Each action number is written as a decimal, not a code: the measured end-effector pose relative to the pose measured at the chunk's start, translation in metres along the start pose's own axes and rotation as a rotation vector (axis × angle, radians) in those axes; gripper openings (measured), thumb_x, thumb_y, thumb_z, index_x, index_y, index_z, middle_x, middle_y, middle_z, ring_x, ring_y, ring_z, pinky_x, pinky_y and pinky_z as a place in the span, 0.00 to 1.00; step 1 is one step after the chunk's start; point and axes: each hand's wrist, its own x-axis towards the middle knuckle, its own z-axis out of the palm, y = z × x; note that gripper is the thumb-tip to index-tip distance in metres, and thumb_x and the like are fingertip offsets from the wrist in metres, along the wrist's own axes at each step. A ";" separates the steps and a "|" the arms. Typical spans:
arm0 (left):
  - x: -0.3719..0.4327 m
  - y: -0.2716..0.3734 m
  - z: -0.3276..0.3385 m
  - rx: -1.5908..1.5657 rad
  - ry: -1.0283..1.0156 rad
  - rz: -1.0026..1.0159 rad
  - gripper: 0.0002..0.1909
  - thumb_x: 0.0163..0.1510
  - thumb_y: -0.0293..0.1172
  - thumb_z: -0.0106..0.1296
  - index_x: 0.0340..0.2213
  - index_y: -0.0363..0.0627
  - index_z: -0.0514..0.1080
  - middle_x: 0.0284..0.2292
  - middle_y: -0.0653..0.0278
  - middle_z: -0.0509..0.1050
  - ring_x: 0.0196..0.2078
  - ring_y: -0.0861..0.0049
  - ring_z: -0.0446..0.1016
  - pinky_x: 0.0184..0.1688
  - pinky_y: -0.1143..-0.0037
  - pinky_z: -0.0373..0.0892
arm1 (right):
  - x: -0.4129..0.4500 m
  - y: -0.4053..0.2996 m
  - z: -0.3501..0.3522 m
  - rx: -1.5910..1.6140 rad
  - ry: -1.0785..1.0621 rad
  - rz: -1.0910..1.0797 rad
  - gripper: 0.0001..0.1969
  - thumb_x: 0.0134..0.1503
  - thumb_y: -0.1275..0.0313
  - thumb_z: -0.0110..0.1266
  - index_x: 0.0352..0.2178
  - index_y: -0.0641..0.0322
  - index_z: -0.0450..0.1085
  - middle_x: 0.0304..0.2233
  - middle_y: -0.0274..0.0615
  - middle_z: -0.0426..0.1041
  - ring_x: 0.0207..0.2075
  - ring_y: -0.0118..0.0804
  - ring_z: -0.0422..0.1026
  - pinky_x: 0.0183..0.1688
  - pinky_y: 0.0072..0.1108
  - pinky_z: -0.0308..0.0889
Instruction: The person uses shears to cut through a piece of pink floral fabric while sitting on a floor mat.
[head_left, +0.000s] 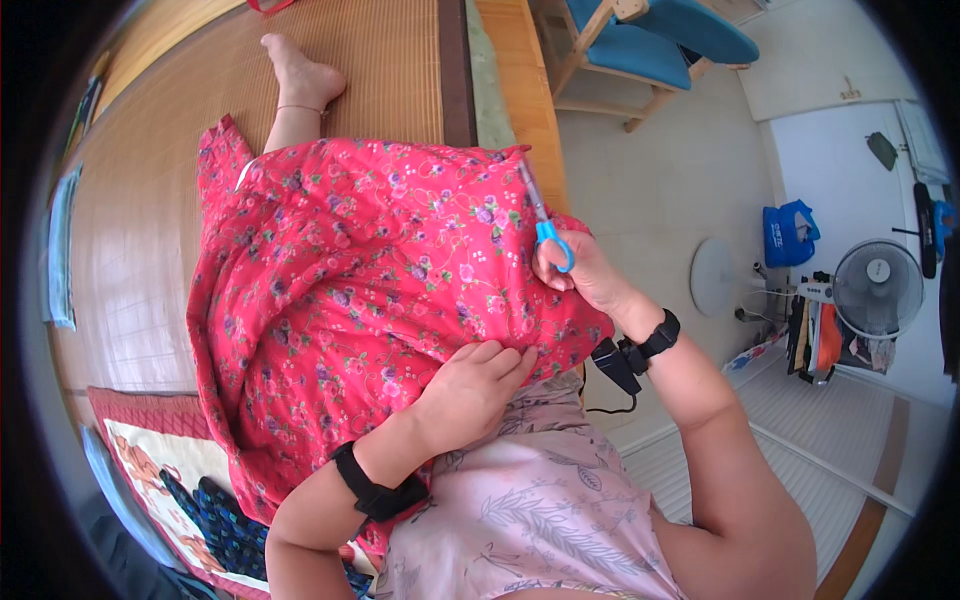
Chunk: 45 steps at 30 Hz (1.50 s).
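Observation:
Across my lap lies a large piece of pink-red floral fabric (360, 247), bunched into folds on its left side. My right hand (574, 266) holds a pair of scissors (546, 225) by their light-blue handles. The metal blades point up and away, along the fabric's right edge, and they look closed or nearly so. Lower down, my left hand (472, 382) grips the cloth near my waist with its fingers curled into it. Black bands with small devices are strapped around both wrists.
Beneath me is a woven mat (375, 67) on a wooden bed frame (525, 82). A blue-cushioned wooden chair (637, 60) stands beyond its edge. To the right are a standing fan (877, 289) and a blue bag (790, 232). Dark patterned cloth (232, 517) lies at lower left.

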 end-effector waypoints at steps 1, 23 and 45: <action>-0.002 0.000 0.001 0.010 0.014 0.000 0.29 0.36 0.26 0.48 0.45 0.31 0.63 0.30 0.61 0.65 0.34 0.69 0.65 0.40 0.73 0.63 | 0.002 0.002 0.002 0.035 0.020 -0.053 0.18 0.52 0.54 0.50 0.20 0.57 0.63 0.18 0.30 0.64 0.18 0.18 0.60 0.19 0.09 0.51; -0.077 0.012 -0.030 0.286 -0.010 -0.365 0.35 0.40 0.37 0.52 0.50 0.34 0.58 0.53 0.52 0.56 0.56 0.60 0.54 0.57 0.65 0.50 | 0.004 -0.043 0.086 -0.371 -0.420 0.722 0.31 0.51 0.42 0.41 0.18 0.62 0.66 0.16 0.36 0.68 0.15 0.25 0.69 0.17 0.11 0.62; -0.084 -0.001 -0.020 0.245 0.081 -0.318 0.34 0.40 0.39 0.52 0.48 0.35 0.60 0.49 0.53 0.61 0.51 0.61 0.57 0.55 0.64 0.52 | 0.033 -0.039 0.106 -0.344 -0.196 0.179 0.11 0.55 0.65 0.50 0.23 0.60 0.66 0.14 0.30 0.66 0.13 0.18 0.64 0.15 0.10 0.60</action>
